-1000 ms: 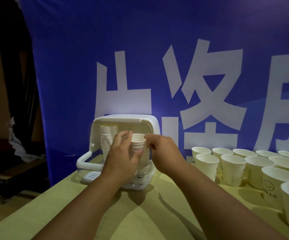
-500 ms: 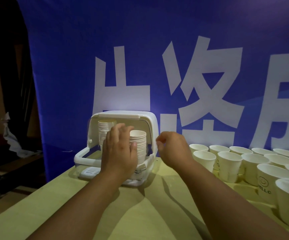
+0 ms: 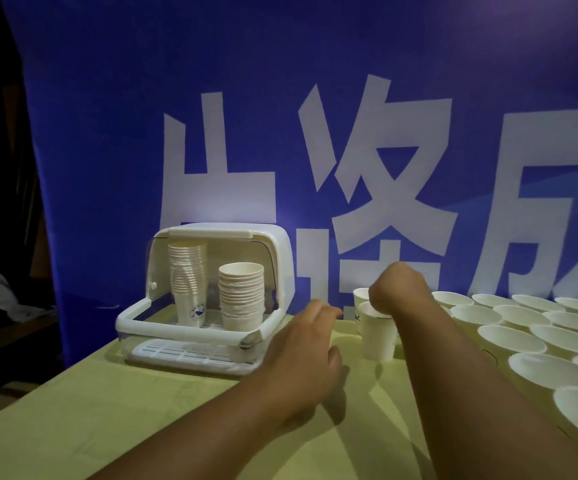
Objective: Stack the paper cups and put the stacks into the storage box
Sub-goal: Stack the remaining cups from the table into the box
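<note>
The white storage box (image 3: 277,251) stands at the table's back left with its lid swung up. Inside it are a tall cup stack (image 3: 187,271) on the left and a shorter cup stack (image 3: 241,292) on the right. My left hand (image 3: 301,355) hovers just right of the box front, fingers loosely curled and holding nothing. My right hand (image 3: 398,289) reaches down over the rim of a single paper cup (image 3: 379,336) standing on the table, and its fingers are hidden behind the hand. Several loose paper cups (image 3: 529,330) stand in rows on the right.
A blue banner (image 3: 280,116) with large white characters hangs right behind the table. The yellow-green table (image 3: 142,410) ends at a left edge near the box, with a dark floor and clutter beyond.
My left hand let go of the shorter stack, now standing in the box, and drew back to the right. My right hand moved right and down onto a single cup.
</note>
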`<state>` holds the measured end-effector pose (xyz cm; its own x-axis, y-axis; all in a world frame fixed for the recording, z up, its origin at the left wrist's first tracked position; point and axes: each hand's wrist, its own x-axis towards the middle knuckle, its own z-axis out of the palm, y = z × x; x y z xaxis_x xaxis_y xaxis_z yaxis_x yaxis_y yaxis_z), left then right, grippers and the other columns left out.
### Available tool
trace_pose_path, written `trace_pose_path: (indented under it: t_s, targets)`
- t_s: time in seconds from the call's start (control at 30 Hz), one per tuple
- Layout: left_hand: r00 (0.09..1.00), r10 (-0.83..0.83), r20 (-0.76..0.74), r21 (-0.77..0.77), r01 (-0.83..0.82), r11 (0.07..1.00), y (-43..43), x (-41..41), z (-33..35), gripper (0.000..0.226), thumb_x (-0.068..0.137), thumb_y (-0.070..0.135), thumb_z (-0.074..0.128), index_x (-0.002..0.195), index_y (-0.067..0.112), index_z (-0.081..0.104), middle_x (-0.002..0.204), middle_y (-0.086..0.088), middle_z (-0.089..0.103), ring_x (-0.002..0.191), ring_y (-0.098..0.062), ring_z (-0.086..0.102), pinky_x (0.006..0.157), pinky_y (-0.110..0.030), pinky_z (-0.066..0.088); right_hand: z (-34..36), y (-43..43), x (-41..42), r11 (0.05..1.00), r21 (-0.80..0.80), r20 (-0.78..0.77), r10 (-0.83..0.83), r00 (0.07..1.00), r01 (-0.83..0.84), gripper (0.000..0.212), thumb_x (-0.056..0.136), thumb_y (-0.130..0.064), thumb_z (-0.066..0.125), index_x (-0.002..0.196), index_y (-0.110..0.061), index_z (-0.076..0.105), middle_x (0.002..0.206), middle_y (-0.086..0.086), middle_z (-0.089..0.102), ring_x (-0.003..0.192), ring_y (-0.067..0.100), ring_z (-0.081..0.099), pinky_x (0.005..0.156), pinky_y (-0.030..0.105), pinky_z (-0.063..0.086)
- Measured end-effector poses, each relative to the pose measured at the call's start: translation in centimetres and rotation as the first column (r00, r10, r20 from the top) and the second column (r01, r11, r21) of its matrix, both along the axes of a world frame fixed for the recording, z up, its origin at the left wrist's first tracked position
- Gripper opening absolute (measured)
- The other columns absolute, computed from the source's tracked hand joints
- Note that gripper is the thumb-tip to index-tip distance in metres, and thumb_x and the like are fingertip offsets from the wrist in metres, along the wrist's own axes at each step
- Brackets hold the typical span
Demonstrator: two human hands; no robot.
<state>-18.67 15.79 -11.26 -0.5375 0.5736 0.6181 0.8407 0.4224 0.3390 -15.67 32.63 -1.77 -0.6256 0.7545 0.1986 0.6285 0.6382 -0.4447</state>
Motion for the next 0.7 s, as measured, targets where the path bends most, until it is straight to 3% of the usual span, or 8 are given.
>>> trace_pose_path:
  t_s: [0.1,0.2,0.27,0.37,0.43,0.5,0.57,0.7]
  targets:
    - [0.985,-0.054,0.164,-0.114,0.073,0.991,2.4,0.0,-0.6,0.090,0.090,0.021,0.072,0.148,0.057,0.014,0.161,0.027,0.017,0.145,-0.012,0.032,0.109,-0.034,0.034,0.1,0.7,0.6,0.999,-0.007,0.169,0.045,0.985,-0.045,0.021,0.091,-0.020,0.065,0.081,-0.009,0.049,0.081,0.007,0.053,0.092,0.021,0.062,0.091,0.032,0.051]
    - [0.971,-0.050,0.233,-0.185,0.095,0.978,4.7,0.3,-0.4,0.107,0.085,0.019,0.080,0.149,0.062,0.005,0.164,0.023,0.021,0.144,-0.020,0.041,0.110,-0.045,0.044,0.0,1.0,1.0,0.997,-0.027,0.206,0.082,0.975,-0.078,0.026,0.091,-0.019,0.066,0.076,-0.009,0.047,0.079,0.006,0.052,0.097,0.020,0.063,0.094,0.031,0.051]
    - [0.956,-0.053,0.288,-0.180,0.109,0.978,5.8,0.1,-0.7,0.097,0.088,0.025,0.077,0.140,0.072,0.010,0.156,0.018,0.039,0.128,-0.023,0.055,0.105,-0.045,0.051,0.0,1.1,0.9,0.995,-0.043,0.226,0.097,0.969,-0.090,0.024,0.089,-0.021,0.069,0.084,-0.008,0.050,0.077,0.005,0.050,0.091,0.018,0.061,0.093,0.029,0.051]
    - [0.881,-0.161,0.445,0.020,0.170,0.985,6.3,-0.3,-1.1,0.047,0.094,0.048,0.052,0.114,0.084,0.029,0.137,0.017,0.054,0.112,-0.018,0.060,0.102,-0.040,0.052,-0.1,1.2,0.8,0.994,-0.035,0.263,0.109,0.959,-0.103,0.026,0.087,-0.025,0.071,0.090,-0.011,0.049,0.075,0.004,0.047,0.075,0.017,0.053,0.081,0.029,0.045]
    - [0.902,-0.166,0.398,0.097,0.139,0.986,6.3,-0.4,-1.0,0.026,0.091,0.054,0.041,0.109,0.073,0.043,0.124,0.015,0.060,0.108,-0.018,0.062,0.098,-0.038,0.054,-0.1,1.0,0.7,0.995,-0.021,0.285,0.101,0.953,-0.099,0.029,0.088,-0.025,0.070,0.077,-0.010,0.047,0.075,0.004,0.047,0.066,0.016,0.046,0.075,0.030,0.039]
    - [0.946,-0.093,0.310,0.084,0.070,0.994,6.1,-0.6,-1.1,0.018,0.086,0.062,0.033,0.096,0.072,0.044,0.105,0.018,0.063,0.098,-0.016,0.064,0.093,-0.035,0.055,0.1,1.0,0.5,0.994,-0.051,0.244,0.107,0.964,-0.098,0.030,0.090,-0.021,0.067,0.071,-0.012,0.046,0.075,0.004,0.050,0.065,0.015,0.047,0.073,0.029,0.041]
    - [0.968,-0.071,0.242,0.047,0.062,0.997,5.7,-0.8,-1.2,0.012,0.089,0.056,0.038,0.092,0.066,0.044,0.098,0.019,0.060,0.090,-0.012,0.061,0.085,-0.025,0.052,0.5,0.9,0.5,0.994,-0.061,0.201,0.105,0.974,-0.095,0.029,0.091,-0.018,0.065,0.070,-0.010,0.047,0.075,0.006,0.052,0.066,0.014,0.050,0.073,0.027,0.045]
    - [0.995,0.019,0.101,0.065,-0.025,0.998,4.6,-1.6,-0.6,0.021,0.098,0.028,0.065,0.115,0.038,0.059,0.113,0.014,0.056,0.094,-0.006,0.054,0.078,-0.010,0.036,1.4,0.4,0.8,0.996,-0.013,0.146,0.094,0.985,-0.093,0.029,0.091,-0.016,0.065,0.071,-0.007,0.046,0.077,0.006,0.050,0.068,0.013,0.052,0.070,0.024,0.046]
